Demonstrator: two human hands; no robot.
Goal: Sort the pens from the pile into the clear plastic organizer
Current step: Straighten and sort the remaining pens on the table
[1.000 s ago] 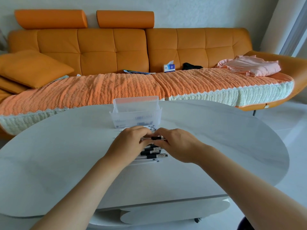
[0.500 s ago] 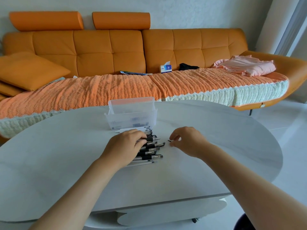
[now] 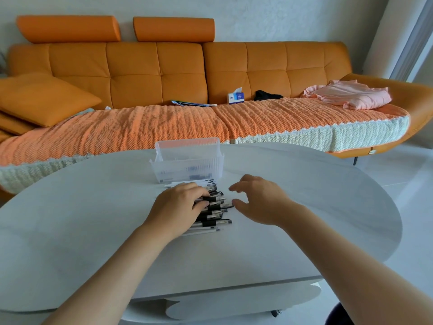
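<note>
A pile of black-and-white pens (image 3: 212,215) lies on the white table just in front of the clear plastic organizer (image 3: 178,164). A few pens show dimly through the organizer's ribbed front wall. My left hand (image 3: 177,208) lies on the left part of the pile, its fingers curled over the pens and its thumb pressed against them. My right hand (image 3: 259,200) hovers at the pile's right side with fingers spread and loosely bent, holding nothing. Its thumb tip is close to the pen tips.
The oval white table (image 3: 93,231) stretches wide on both sides of the pile. Behind it stands an orange sofa (image 3: 159,73) with a woven cover, a cushion, a tissue box (image 3: 236,97) and folded pink cloth (image 3: 351,93).
My right hand, which held a pen with the left and then pinched something small off to the right, has come back to the pile with fingers spread. The left hand stayed on the pile.
</note>
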